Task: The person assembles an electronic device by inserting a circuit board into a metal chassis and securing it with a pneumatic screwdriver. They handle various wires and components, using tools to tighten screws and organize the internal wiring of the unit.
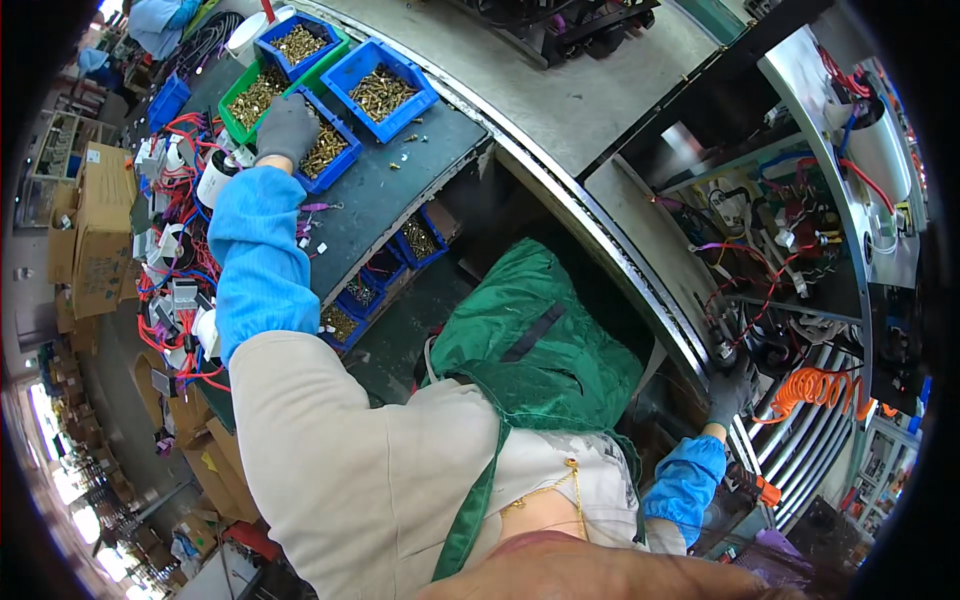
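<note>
My left hand (pixel 288 128), in a grey glove, is over the near blue bin (pixel 345 165) of brass-coloured screws, by its border with the green bin (pixel 236 128). Its fingers point down and are mostly hidden, so what they hold does not show. Far to the right, my right hand (pixel 733 390), also gloved in grey, is beside the lower edge of an open metal cabinet (pixel 850 250) with wiring inside. Dark parts and shadow blur its fingers; whether it grips anything cannot be made out.
More screws fill two other blue bins (pixel 418 104) on the dark bench (pixel 420 160). Wired components (pixel 175 250) crowd its left side. Small bins (pixel 345 325) sit under the bench edge. Rails (pixel 600 225) run between bench and cabinet. An orange coiled hose (pixel 810 390) hangs near my right hand.
</note>
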A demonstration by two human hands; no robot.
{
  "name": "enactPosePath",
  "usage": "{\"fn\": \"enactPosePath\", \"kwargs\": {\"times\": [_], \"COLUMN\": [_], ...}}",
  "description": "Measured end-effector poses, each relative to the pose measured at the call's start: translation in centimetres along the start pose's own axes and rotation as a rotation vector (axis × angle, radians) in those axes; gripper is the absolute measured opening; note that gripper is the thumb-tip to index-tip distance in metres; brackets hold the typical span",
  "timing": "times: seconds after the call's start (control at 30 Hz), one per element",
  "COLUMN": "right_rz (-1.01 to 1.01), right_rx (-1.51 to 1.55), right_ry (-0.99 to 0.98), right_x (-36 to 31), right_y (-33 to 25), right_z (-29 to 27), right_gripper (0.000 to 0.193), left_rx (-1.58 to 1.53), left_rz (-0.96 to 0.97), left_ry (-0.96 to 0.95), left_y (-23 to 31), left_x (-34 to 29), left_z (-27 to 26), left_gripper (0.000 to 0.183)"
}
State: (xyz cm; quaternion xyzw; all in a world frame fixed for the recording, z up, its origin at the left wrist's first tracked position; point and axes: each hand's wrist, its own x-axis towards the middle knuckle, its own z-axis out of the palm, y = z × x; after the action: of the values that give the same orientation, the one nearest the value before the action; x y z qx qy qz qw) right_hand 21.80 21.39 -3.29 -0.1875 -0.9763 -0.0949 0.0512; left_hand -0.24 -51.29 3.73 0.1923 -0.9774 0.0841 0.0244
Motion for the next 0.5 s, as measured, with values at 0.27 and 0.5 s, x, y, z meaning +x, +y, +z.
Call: {"fn": "enactPosePath", "kwargs": {"times": [0.27, 0.5], "right_rz": [-0.007, -0.053], "right_rx": [0.002, -0.015], "right_ry": [0.025, 0.043], "right_x": [0.0, 0.1], "right_y": [0.2, 0.9], "right_z": [0.3, 1.0], "right_gripper": [0.066, 0.057], "left_rx": [-0.404, -0.277], "left_rz": [-0.059, 0.143], "left_ry": [0.096, 0.171], "left_y": [-4.8, -6.0], "left_x": [0.4, -0.2], "left_z": [1.2, 2.2], "left_gripper": [0.027, 0.023]}}
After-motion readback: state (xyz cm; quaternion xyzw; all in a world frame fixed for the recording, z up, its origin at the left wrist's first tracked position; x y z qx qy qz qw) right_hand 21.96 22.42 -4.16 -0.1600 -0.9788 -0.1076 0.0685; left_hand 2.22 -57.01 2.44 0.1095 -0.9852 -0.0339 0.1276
